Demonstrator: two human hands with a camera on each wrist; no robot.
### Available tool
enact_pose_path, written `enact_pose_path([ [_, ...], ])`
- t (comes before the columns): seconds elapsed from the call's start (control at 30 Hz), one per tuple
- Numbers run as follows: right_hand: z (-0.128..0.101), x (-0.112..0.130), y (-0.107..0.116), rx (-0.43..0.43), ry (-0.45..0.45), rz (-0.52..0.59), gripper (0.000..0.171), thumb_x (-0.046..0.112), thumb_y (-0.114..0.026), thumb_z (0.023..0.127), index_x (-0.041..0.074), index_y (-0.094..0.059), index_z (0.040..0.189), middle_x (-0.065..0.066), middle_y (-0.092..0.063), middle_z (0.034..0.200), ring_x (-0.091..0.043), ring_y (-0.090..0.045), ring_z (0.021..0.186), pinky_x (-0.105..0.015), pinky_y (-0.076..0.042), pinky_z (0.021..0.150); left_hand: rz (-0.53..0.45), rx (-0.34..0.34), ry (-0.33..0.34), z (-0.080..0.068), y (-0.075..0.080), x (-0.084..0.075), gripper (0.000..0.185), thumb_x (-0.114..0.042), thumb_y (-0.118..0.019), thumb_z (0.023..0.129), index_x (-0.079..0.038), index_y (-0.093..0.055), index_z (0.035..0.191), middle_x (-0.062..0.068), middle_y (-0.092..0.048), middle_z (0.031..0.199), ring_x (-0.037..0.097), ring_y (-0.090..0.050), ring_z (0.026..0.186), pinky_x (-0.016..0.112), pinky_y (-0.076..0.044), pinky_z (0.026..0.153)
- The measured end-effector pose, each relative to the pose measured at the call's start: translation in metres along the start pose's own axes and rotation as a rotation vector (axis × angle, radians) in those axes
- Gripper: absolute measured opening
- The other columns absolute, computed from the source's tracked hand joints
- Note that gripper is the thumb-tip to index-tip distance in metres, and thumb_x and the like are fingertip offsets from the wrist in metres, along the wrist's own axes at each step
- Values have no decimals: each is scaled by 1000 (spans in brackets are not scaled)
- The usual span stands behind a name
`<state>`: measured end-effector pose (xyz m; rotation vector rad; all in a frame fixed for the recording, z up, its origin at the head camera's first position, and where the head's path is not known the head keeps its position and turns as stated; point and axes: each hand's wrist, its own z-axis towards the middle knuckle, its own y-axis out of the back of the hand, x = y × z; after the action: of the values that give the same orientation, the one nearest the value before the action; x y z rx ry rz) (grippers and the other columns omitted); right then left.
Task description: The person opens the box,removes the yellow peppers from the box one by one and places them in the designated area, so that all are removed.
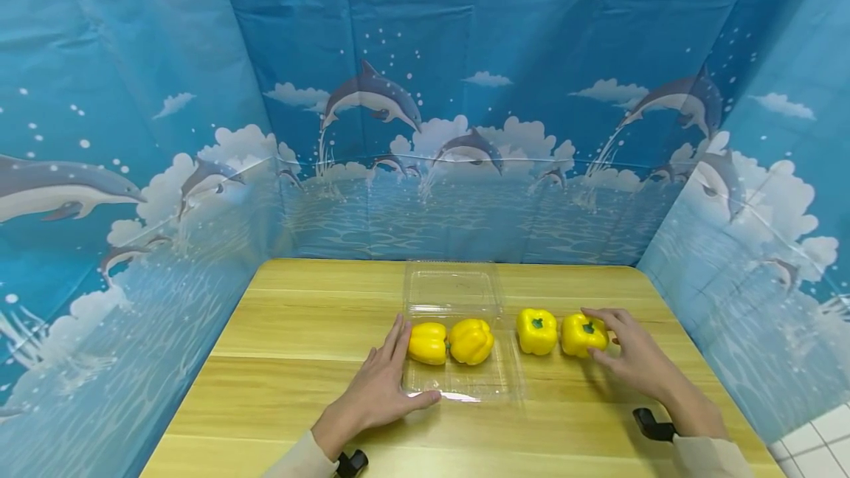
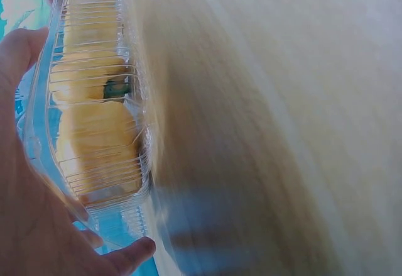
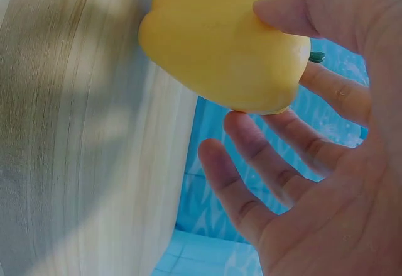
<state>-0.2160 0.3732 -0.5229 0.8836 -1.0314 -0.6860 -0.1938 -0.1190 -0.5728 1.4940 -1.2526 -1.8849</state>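
My left hand (image 1: pixel 381 380) lies along the left side and front corner of a clear plastic clamshell box (image 1: pixel 465 388), fingers extended and thumb at its front edge. Two yellow bell peppers lie on their sides in the box's base: a left one (image 1: pixel 427 344) and a right one (image 1: pixel 471 341). Beyond the base, the lid (image 1: pixel 453 290) lies folded back. On the table, right of the box, my right hand (image 1: pixel 632 352) holds an upright yellow bell pepper (image 1: pixel 583 335) between thumb and fingers. In the right wrist view, the thumb presses this pepper (image 3: pixel 220 43). Another yellow pepper (image 1: pixel 536 331) stands beside it.
The wooden table (image 1: pixel 299 360) is enclosed at the back and both sides by a blue dolphin-print curtain (image 1: pixel 458 220). White tiles (image 1: pixel 820 437) show at the lower right, past the table's edge.
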Motion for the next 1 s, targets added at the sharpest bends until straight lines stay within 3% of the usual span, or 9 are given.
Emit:
enact_pose_path([
  [0.7,-3,-1,1,16,-5,23,75,7,-94,97,-2,-60,163,-35,-61,147,-49,-69,122,-65,-68,91,-6,4,7,0,2,-2,138,-88,-73,96,-19,0,190,3,13,199,47,-34,178,79,-25,143],
  [1.0,-5,1,2,-8,11,3,77,10,-96,96,-1,-60,163,-35,-61,150,-56,-67,128,-80,-62,99,-14,5,6,-1,1,-2,138,-88,-73,96,-21,2,190,4,12,199,48,-36,177,80,-26,143],
])
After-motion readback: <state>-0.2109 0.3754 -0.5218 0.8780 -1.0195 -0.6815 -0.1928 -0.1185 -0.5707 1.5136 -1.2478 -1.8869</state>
